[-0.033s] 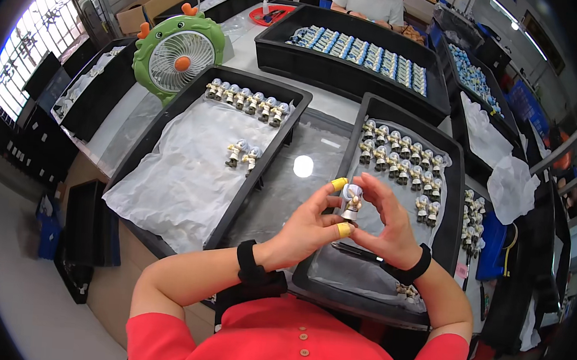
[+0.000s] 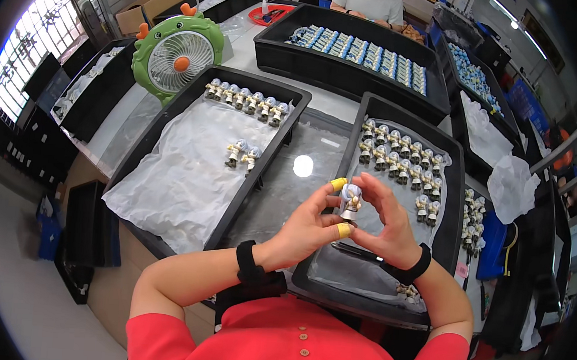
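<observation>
A small figurine (image 2: pixel 350 201) with a pale lavender head and a white-and-gold body stands upright between my hands, above the right-hand tray. My left hand (image 2: pixel 309 218) pinches it from the left, yellow covers on its thumb and a fingertip. Curved around its other side, my right hand (image 2: pixel 392 231) has its fingertips by the head and its thumb by the base; the exact contact is partly hidden. Similar figurines (image 2: pixel 404 148) stand in rows in the black right tray (image 2: pixel 454 185). In the black left tray (image 2: pixel 205 80), lined with white sheet, more figurines (image 2: pixel 247 100) line the far end, and two (image 2: pixel 242 154) stand apart.
A green fan (image 2: pixel 180 59) stands beyond the left tray. At the back, a large black tray (image 2: pixel 336 69) holds rows of blue-and-white pieces, with a person (image 2: pixel 368 1) behind it. More figurines (image 2: pixel 473 223) lie to the right, near a blue bin (image 2: pixel 493 238).
</observation>
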The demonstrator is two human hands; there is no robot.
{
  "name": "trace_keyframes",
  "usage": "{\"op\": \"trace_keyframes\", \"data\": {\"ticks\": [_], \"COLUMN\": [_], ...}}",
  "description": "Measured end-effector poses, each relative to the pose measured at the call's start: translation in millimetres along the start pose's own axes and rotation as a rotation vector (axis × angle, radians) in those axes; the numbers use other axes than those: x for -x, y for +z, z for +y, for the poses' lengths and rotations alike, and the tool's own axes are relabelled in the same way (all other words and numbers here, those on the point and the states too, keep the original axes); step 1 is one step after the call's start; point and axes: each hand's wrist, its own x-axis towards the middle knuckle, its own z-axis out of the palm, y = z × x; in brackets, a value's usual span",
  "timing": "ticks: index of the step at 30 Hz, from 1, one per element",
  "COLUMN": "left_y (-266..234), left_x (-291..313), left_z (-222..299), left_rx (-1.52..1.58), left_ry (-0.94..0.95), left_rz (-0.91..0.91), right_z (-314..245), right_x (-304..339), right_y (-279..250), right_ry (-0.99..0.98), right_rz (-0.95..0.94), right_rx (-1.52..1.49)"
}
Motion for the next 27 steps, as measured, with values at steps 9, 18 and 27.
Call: {"op": "trace_keyframes", "data": {"ticks": [9,18,27], "left_y": [-0.3,-3.8,-3.7], "left_x": [-0.5,-4.7,-4.0], "left_z": [-1.9,-0.8,-5.0], "left_rx": [-0.037,0.072,-0.002], "left_ry": [0.051,0.033,0.123], "left_rz": [-0.033,-0.098,-0.075], "right_z": [1.6,4.9,7.7], "right_x": [1.3,1.3,1.8], "right_y": [3.2,4.4,5.8], "right_ry": [0.019,-0.048,-0.079], "right_rz": [0.016,0.065,0.042], "right_rx": [-0.108,-0.04,-0.074]}}
